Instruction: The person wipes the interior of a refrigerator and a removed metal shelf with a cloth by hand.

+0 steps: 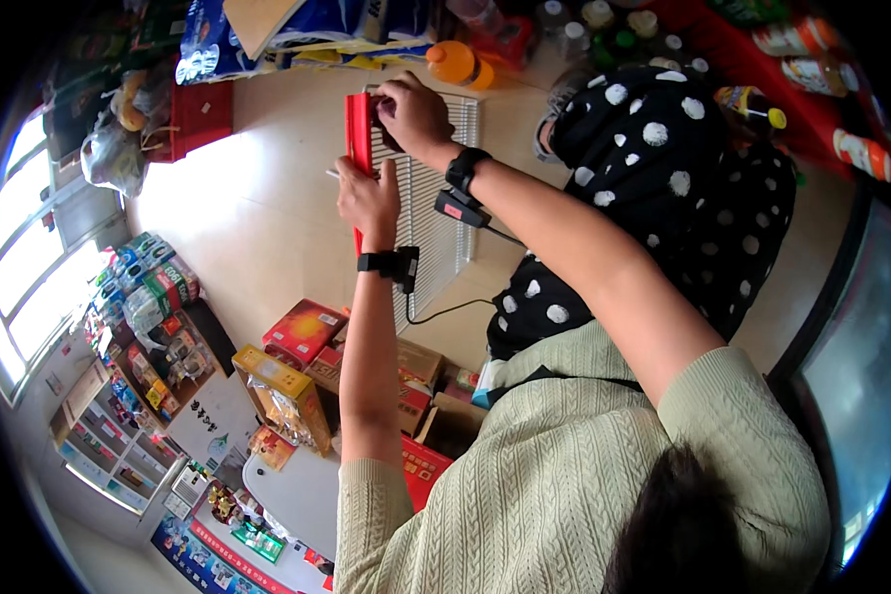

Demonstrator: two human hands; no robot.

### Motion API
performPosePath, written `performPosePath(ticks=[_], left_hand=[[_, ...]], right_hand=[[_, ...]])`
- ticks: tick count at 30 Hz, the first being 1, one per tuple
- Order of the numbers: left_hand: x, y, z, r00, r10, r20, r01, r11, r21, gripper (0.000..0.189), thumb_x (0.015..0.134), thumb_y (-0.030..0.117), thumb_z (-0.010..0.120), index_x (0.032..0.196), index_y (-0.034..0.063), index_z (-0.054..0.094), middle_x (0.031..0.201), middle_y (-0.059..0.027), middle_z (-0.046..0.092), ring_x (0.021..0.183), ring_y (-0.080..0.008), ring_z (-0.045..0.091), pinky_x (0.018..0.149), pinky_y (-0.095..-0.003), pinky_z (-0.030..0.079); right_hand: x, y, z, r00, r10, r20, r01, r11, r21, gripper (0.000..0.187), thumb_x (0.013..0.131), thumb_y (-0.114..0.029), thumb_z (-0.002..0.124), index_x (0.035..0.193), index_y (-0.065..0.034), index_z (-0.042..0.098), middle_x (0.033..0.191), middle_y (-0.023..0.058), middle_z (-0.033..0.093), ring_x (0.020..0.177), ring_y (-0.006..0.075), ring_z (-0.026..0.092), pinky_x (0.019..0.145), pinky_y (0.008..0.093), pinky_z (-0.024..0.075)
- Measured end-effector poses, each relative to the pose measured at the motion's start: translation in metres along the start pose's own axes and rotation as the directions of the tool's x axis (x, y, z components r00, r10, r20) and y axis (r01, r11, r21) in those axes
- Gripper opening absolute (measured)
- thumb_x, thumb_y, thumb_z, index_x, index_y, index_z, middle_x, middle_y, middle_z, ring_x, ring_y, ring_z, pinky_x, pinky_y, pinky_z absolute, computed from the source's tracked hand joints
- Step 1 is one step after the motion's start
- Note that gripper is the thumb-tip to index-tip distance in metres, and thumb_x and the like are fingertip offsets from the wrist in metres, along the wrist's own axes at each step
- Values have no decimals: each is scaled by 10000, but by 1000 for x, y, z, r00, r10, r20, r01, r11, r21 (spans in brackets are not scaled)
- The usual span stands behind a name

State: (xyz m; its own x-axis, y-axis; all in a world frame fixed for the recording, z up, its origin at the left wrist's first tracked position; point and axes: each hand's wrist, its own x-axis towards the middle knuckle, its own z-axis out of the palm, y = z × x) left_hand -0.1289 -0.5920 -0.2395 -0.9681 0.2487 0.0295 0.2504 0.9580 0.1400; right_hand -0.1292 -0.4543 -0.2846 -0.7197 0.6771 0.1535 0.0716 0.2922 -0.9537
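A white wire shelf rack (434, 215) lies in front of me, with a long red plastic strip (358, 134) along its left edge. My left hand (370, 194) grips the strip partway down, thumb raised; a thin pale rod end sticks out beside it. Near the strip's upper end, my right hand (416, 115) has bent fingers closed on a dark cloth-like thing (387, 122) against the rack's corner. Its exact kind is hard to tell. Both wrists wear black bands with small devices, and a black cable runs from them.
An orange drink bottle (460, 65) is just beyond the rack, near blue packs (327, 30). Cartons (304, 330) stand below the rack's near end. A red crate (202, 111) is at upper left; several bottles (624, 37) stand at upper right.
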Motion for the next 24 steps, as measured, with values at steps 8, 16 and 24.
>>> performPosePath(ticks=[8, 16, 24], left_hand=[[-2, 12, -4, 1000, -3, 21, 4, 999, -51, 516, 765, 410, 699, 1053, 44, 478, 958, -209, 656, 894, -450, 634, 787, -534, 494], [1, 5, -7, 999, -13, 39, 15, 998, -65, 475, 782, 382, 691, 1049, 46, 486, 929, -206, 663, 856, -451, 640, 764, -530, 496], [18, 10, 0, 1000, 3, 19, -1, 997, -83, 446, 820, 379, 673, 1055, 51, 482, 906, -203, 652, 837, -452, 631, 748, -539, 484]], right_hand=[[4, 41, -4, 987, -114, 110, 147, 921, -360, 134, 856, -125, 600, 946, -80, 686, 1068, 110, 659, 890, 355, 679, 765, 472, 569], [-12, 80, -7, 824, 455, 338, -237, 819, -523, 164, 893, -113, 569, 946, -43, 708, 1117, 183, 705, 998, 389, 693, 795, 484, 573], [-26, 113, 12, 847, 531, 15, -531, 847, -26, 246, 776, -223, 711, 985, -93, 691, 1005, 165, 694, 924, 362, 671, 800, 446, 546]])
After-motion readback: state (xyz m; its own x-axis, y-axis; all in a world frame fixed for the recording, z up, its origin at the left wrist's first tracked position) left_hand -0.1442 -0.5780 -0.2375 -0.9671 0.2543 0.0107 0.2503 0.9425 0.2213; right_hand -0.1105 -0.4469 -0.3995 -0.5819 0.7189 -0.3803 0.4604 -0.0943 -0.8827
